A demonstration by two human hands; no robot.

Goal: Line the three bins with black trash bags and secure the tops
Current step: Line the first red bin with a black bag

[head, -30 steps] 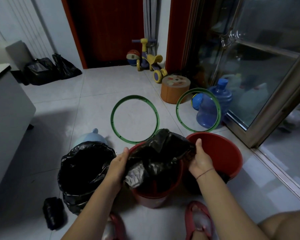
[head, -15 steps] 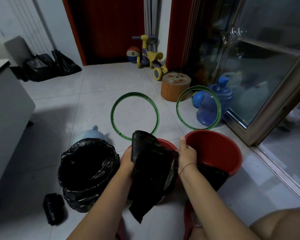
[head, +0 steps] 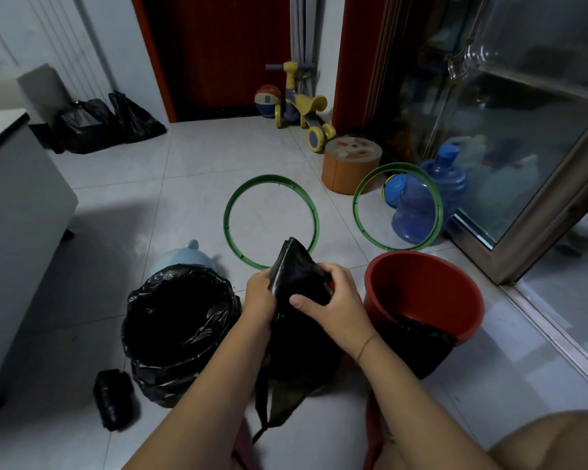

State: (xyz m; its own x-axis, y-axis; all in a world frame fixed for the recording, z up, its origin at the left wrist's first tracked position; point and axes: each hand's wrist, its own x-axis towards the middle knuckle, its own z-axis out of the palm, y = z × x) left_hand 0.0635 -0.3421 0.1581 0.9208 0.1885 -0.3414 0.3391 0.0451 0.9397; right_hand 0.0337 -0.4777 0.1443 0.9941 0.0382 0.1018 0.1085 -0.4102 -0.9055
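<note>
Between our hands, straight ahead, hangs the folded black trash bag (head: 296, 340), its long axis running from a top corner near the far green ring (head: 226, 222) down toward our feet. Our left hand (head: 259, 295) grips its left edge and our right hand (head: 338, 301) pinches the upper part, thumb across the front, both level. We judge the middle bin sits right beneath, nearly all hidden. The bare red bin (head: 474, 300) stands just right, the lined bin (head: 170, 371) just left — so the bag wants opening, then lowering straight down.
</note>
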